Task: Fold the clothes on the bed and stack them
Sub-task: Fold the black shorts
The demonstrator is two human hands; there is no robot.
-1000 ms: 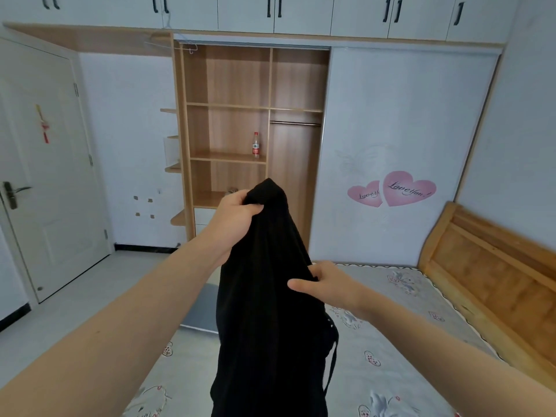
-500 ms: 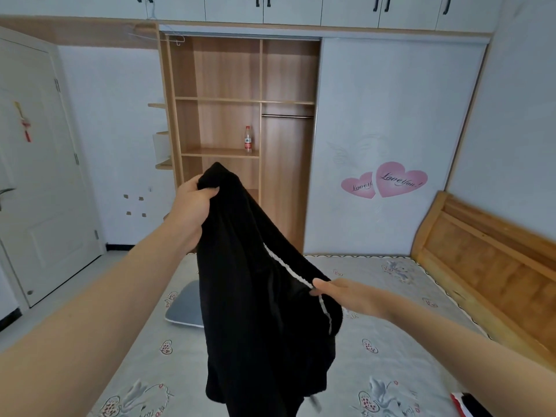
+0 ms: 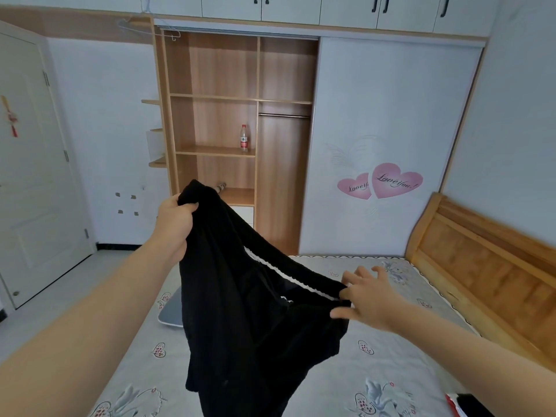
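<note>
Moved: the black garment (image 3: pixel 255 320) is spread wider than before.
Left hand (image 3: pixel 176 227): grips its top.
Right hand (image 3: pixel 365 297): fingers spread, touching its edge.

Garment (image 3: pixel 255 320) hangs above bed (image 3: pixel 391 356), wardrobe (image 3: pixel 228 115) behind.

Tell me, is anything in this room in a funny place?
Yes. A lone water bottle stands on a bare shelf of the open wardrobe, where clothes would go. A flat grey pad hangs over the bed's left edge. The black garment is just bunched up, unfolded.
</note>
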